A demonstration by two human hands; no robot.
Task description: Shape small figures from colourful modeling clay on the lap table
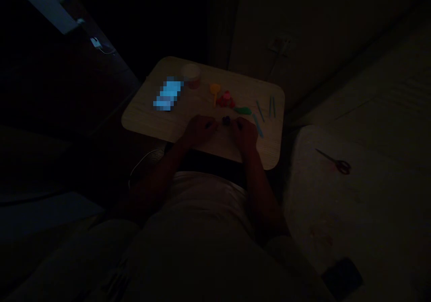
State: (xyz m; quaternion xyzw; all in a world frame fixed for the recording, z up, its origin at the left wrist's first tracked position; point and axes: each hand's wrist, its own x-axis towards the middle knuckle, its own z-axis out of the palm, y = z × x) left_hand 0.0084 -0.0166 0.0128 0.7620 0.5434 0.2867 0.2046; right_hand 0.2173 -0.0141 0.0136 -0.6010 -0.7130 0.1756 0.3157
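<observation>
In dim light both hands rest over a small wooden table (151, 117). My left hand (199, 130) is closed, its fingers curled round a dark patch that may be a small piece or only shadow. My right hand (245, 133) is curled in the same way, with another dark spot at its fingertips. Between the two hands lies a small dark purple lump (226, 121), apart from the left fingers and close to the right ones. Just beyond are a red shaped piece (226, 99), a green tool (243, 110) and an orange scoop-like tool (214, 91).
A pixelated bright screen (168, 94) lies at the table's left, beside a pale-lidded tub (191, 75). At the right are a light-blue plastic knife (257, 126) and several thin sticks (271, 106). Scissors (336, 162) lie on a pale surface (313, 194) to the right.
</observation>
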